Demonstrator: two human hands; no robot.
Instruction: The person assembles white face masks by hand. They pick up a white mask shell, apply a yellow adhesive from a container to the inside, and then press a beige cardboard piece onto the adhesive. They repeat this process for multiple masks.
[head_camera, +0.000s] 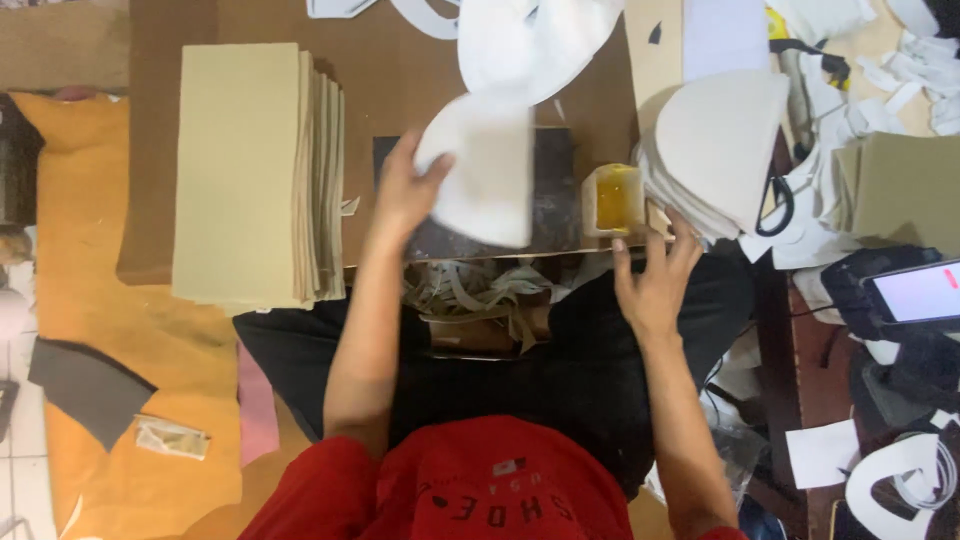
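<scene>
My left hand (405, 190) grips a white half-round foam piece (485, 165), blurred, over a dark slab (555, 205) on the brown board. My right hand (655, 280) is spread at the board's near edge, fingers apart, holding nothing. It lies just below a small yellow tub (614, 200) and beside a stack of pale half-round pieces (720, 150). More white cut pieces (530, 40) lie piled farther back.
A stack of tan rectangular sheets (255, 170) lies at the left on the brown board (390, 70). Offcut strips (470, 295) sit in my lap. A phone (915, 295) with a lit screen and white scraps (900, 70) clutter the right side.
</scene>
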